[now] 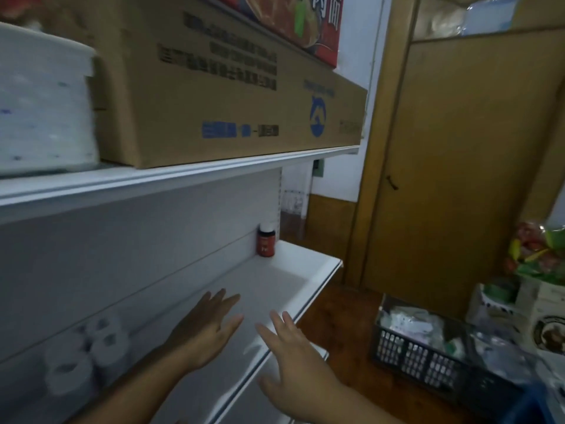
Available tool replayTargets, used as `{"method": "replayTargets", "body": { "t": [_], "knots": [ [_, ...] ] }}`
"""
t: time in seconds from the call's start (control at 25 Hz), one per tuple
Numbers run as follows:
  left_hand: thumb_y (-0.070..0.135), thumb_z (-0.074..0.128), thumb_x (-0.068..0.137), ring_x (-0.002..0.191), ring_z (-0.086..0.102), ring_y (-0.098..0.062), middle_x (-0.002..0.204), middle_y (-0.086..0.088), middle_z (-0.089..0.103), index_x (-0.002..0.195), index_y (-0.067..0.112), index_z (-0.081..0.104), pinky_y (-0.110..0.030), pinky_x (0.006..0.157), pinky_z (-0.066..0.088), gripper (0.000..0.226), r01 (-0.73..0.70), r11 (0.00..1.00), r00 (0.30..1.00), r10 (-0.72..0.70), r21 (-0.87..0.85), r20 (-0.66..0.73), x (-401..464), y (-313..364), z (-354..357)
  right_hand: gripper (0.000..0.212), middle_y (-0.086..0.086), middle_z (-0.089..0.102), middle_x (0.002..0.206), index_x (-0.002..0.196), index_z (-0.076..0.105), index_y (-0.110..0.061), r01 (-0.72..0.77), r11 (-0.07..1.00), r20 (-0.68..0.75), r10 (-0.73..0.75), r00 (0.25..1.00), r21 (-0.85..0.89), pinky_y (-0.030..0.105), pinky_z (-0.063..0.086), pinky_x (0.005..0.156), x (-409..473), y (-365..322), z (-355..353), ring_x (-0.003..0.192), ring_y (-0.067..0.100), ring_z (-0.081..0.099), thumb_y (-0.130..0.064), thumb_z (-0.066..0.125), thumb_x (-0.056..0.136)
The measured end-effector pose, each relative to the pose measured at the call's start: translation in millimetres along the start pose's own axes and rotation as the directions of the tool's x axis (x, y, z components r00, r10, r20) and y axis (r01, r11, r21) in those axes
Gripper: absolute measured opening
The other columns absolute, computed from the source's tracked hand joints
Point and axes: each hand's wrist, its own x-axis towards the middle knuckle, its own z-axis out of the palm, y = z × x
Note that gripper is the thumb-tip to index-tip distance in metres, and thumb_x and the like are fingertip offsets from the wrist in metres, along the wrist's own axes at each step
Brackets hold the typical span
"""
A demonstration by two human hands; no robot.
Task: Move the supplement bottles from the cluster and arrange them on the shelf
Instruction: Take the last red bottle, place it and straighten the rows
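Observation:
One dark supplement bottle with a red label and dark cap stands upright at the far right back corner of the white shelf. My left hand hovers flat over the shelf's middle, fingers spread, holding nothing. My right hand is beside it over the shelf's front edge, also spread and holding nothing. Both hands are well short of the bottle. A blurred group of white round containers sits on the shelf to the left.
Above is another shelf edge carrying a large cardboard box and a white block. A brown door is at right. A dark plastic crate and packaged goods stand on the floor at right.

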Motion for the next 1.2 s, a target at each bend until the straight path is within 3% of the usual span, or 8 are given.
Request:
{"method": "replayTargets", "body": {
  "t": [0.24,0.4,0.6,0.76,0.88,1.0,1.12,1.2],
  "knots": [
    [0.042,0.038,0.094,0.139,0.028,-0.013,0.152,0.005,0.029,0.144,0.031,0.023,-0.032,0.113,0.026,0.053,-0.077,0.985,0.995,0.067,-0.158,-0.068,148,27,21,0.068,-0.012,-0.009,0.159,0.146,0.008,-0.038,-0.060,0.996,-0.015,0.061,0.998,0.071,0.039,0.007,0.119,102,104,-38,0.145,0.013,-0.014,-0.039,0.048,0.091],
    [0.030,0.047,0.093,0.132,0.037,-0.011,0.143,0.008,0.039,0.141,0.025,0.032,-0.027,0.107,0.030,0.050,-0.014,0.979,0.984,-0.023,-0.201,-0.179,230,31,46,0.066,-0.014,-0.003,0.159,0.145,0.013,-0.039,-0.046,0.986,0.026,0.042,0.999,0.161,0.040,0.012,0.119,183,179,-33,0.146,0.013,-0.007,-0.038,0.050,0.090],
    [0.009,0.055,0.089,0.122,0.046,-0.015,0.130,0.001,0.051,0.126,0.013,0.053,-0.024,0.103,0.031,0.038,0.040,0.984,0.960,-0.086,-0.173,-0.265,351,20,67,0.067,-0.017,0.018,0.156,0.143,0.019,-0.041,-0.099,0.904,0.022,0.099,0.995,0.415,0.020,0.019,0.112,306,253,-23,0.143,0.008,0.021,-0.043,0.055,0.086],
    [0.032,0.050,0.079,0.111,0.055,-0.025,0.108,0.009,0.052,0.093,0.041,0.052,-0.041,0.100,0.044,0.017,0.158,0.931,0.909,-0.267,-0.329,-0.318,401,0,84,0.056,-0.009,0.053,0.123,0.135,0.032,-0.031,-0.074,0.768,0.076,0.033,0.997,0.636,0.013,0.040,0.087,393,278,-23,0.109,0.008,0.052,-0.029,0.060,0.086],
    [0.049,0.041,0.073,0.109,0.054,-0.023,0.106,0.021,0.044,0.094,0.037,0.055,-0.044,0.098,0.046,0.029,0.195,0.892,0.856,-0.358,-0.408,-0.373,404,2,95,0.057,-0.009,0.063,0.110,0.121,0.040,-0.033,-0.035,0.739,0.085,-0.030,0.996,0.673,0.027,0.051,0.081,435,278,-6,0.095,0.009,0.061,-0.028,0.071,0.073],
    [0.036,0.055,0.080,0.112,0.055,-0.023,0.116,0.003,0.056,0.109,0.018,0.064,-0.031,0.100,0.043,0.035,0.310,0.846,0.819,-0.470,-0.434,-0.330,400,10,91,0.046,-0.011,0.067,0.084,0.105,0.048,-0.028,-0.065,0.710,0.117,-0.024,0.993,0.701,0.024,0.052,0.060,440,275,0,0.073,0.008,0.064,-0.026,0.074,0.068],
    [0.039,0.056,0.077,0.095,0.060,-0.011,0.108,0.006,0.063,0.107,0.022,0.066,-0.005,0.077,0.041,0.036,0.359,0.816,0.767,-0.535,-0.454,-0.355,359,6,71,0.046,-0.014,0.064,0.085,0.100,0.050,-0.036,-0.016,0.723,0.181,-0.151,0.972,0.690,0.020,0.050,0.064,422,254,-4,0.078,0.006,0.065,-0.029,0.078,0.064],
    [0.038,0.060,0.080,0.089,0.059,-0.008,0.103,0.007,0.065,0.104,0.028,0.065,-0.001,0.071,0.039,0.026,0.366,0.788,0.699,-0.584,-0.495,-0.412,313,4,51,0.044,-0.013,0.066,0.088,0.100,0.056,-0.030,-0.007,0.635,0.251,-0.295,0.922,0.772,0.012,0.050,0.061,398,222,-4,0.073,-0.003,0.066,-0.014,0.080,0.066]
  ]
}}
